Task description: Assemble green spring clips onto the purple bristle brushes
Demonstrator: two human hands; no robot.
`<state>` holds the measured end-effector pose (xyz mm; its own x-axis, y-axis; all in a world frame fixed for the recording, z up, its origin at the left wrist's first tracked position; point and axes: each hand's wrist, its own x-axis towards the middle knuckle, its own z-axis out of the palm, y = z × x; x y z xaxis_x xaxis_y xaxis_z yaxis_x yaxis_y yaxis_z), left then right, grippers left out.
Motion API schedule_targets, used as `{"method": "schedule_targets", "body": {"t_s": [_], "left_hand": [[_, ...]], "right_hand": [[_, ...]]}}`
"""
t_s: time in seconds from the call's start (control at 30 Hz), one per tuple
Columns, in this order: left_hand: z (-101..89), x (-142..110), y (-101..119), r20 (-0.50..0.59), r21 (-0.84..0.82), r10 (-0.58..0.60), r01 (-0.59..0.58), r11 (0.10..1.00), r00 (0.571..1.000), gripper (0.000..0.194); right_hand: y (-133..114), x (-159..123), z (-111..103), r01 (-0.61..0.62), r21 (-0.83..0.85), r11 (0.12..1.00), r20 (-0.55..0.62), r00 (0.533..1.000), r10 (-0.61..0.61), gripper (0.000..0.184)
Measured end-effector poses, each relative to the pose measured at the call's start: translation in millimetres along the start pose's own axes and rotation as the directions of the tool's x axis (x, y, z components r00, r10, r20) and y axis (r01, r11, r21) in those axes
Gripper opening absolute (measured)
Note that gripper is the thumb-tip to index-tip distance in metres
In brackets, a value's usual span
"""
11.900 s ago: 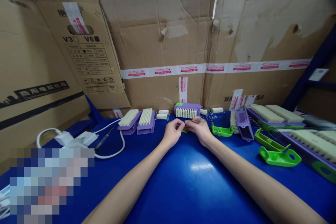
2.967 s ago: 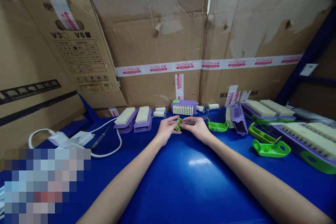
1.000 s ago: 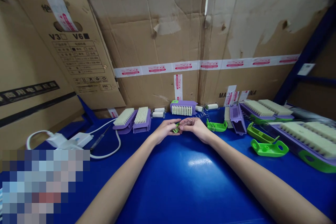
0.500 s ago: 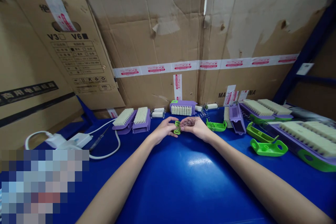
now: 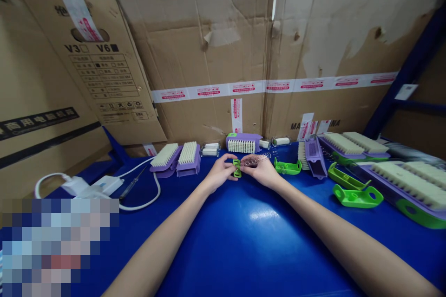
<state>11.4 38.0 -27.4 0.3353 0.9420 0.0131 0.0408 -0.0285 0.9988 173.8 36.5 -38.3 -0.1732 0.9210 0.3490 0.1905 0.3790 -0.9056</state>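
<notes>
Behind the far edge of the blue counter [image 5: 258, 250] rises tall brown cardboard [image 5: 209, 60]. Toward the right edge lie cream-bristled brushes [image 5: 404, 181]; a purple brush [image 5: 243, 143] sits midway along the far edge. Just nearer than that brush, the left hand [image 5: 219, 175] grips a small green slotted piece [image 5: 237, 172] between the two hands, and the right hand [image 5: 264, 172], fingertips at that piece, grasps thin coiled wire [image 5: 253, 161].

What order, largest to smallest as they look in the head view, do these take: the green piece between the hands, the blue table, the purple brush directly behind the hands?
1. Blue table
2. Purple brush
3. Green piece
</notes>
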Motion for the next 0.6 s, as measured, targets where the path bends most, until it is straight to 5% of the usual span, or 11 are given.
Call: {"method": "schedule_targets", "body": {"t_s": [0.6], "left_hand": [[2.6, 3.1, -8.8, -0.030, 0.038, 0.044, -0.043, 0.998, 0.999, 0.036]], "right_hand": [[1.5, 0.7, -3.5, 0.026, -0.145, 0.989, 0.057, 0.998, -0.018, 0.012]]}}
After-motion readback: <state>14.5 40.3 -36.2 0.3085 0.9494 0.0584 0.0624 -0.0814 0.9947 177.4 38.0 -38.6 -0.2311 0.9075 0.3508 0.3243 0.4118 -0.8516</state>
